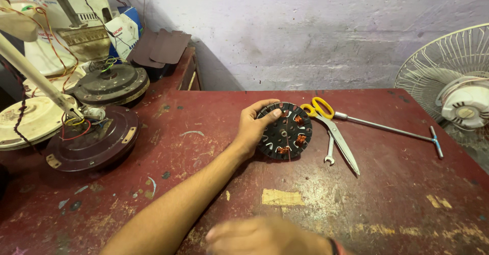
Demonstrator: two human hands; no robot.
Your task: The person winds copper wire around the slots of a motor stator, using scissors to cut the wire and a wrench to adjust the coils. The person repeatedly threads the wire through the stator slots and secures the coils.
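Note:
A black round fan stator [286, 131] with a few copper windings lies on the worn red table [387, 194], near its middle. My left hand [251, 129] reaches in from the lower left and grips the stator's left rim, thumb on top. My right hand [265, 237] is at the bottom edge of the view, blurred, with a band on its wrist; whether it holds anything is unclear. A thin wire seems to run down from the stator toward it.
Yellow-handled scissors [332, 129], a small spanner [330, 152] and a long T-handle wrench [389, 128] lie right of the stator. A table fan [456, 89] stands at the right edge. Brown fan motor housings [91, 140] and white fan parts [30, 120] crowd the left.

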